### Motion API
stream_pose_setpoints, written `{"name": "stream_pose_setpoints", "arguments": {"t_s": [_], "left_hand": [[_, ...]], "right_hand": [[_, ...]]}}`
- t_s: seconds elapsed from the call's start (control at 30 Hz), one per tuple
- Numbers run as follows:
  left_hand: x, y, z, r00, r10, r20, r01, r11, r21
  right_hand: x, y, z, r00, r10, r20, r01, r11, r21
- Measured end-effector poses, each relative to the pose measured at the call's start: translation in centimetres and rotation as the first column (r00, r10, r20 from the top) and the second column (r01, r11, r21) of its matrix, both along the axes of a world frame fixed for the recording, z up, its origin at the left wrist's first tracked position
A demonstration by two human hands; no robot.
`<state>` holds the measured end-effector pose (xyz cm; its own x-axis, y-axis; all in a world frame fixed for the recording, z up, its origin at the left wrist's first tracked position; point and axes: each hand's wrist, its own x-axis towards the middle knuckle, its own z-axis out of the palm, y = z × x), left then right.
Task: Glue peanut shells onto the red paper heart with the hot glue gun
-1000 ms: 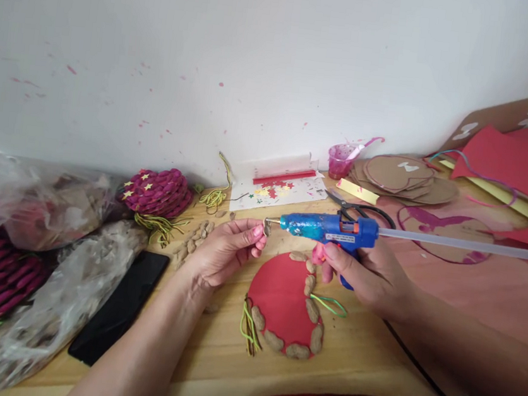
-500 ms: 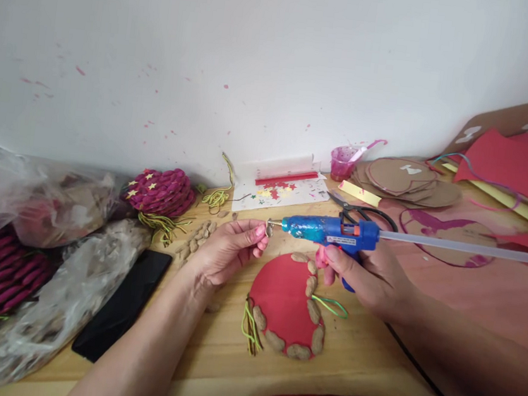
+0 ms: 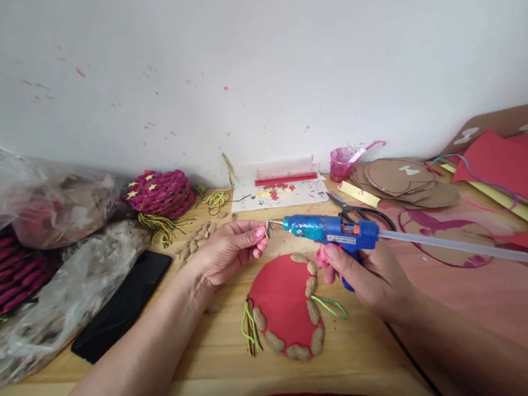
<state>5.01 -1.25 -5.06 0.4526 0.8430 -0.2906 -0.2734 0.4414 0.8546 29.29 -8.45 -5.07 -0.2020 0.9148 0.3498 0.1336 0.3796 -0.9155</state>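
Note:
My right hand (image 3: 360,272) is wrapped round the grip of a blue hot glue gun (image 3: 331,230), which points left. A long pale glue stick (image 3: 454,245) sticks out of its back end. Between thumb and fingers, my left hand (image 3: 234,245) pinches a peanut (image 3: 269,229), and the gun's metal nozzle touches or almost touches it. Below both hands lies a red rounded cut-out (image 3: 278,298), with peanuts along its right and lower edge. Yellow-green yarn strands (image 3: 250,330) hang at its left side, and a green loop (image 3: 332,306) sits at its right.
Loose peanuts (image 3: 194,244) lie behind my left wrist. A black phone-like slab (image 3: 122,306) and plastic bags (image 3: 71,297) are at the left. Black scissors (image 3: 339,203), a pink-stained cup (image 3: 341,163) and cardboard cut-outs (image 3: 402,175) stand behind the gun. The gun's cord (image 3: 421,365) runs to the lower right.
Almost nothing differs. Both hands, the glue gun and the peanut keep their places, apart from a very slight shift of the view.

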Motion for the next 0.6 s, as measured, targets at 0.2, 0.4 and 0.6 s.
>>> {"name": "stream_pose_setpoints", "arguments": {"t_s": [0.2,0.4,0.6], "left_hand": [[-0.01,0.07,0.11,1.0,0.007,-0.015,-0.007,1.0,-0.003],[-0.08,0.15,0.02,1.0,0.011,-0.01,-0.011,1.0,0.002],[-0.08,0.15,0.07,1.0,0.018,-0.014,-0.018,1.0,0.003]], "right_hand": [[-0.06,0.08,0.09,1.0,-0.003,0.007,0.003,1.0,0.023],[0.06,0.01,0.0,1.0,0.01,0.004,-0.01,1.0,0.014],[0.05,0.05,0.15,1.0,-0.006,0.014,0.006,1.0,0.013]]}}
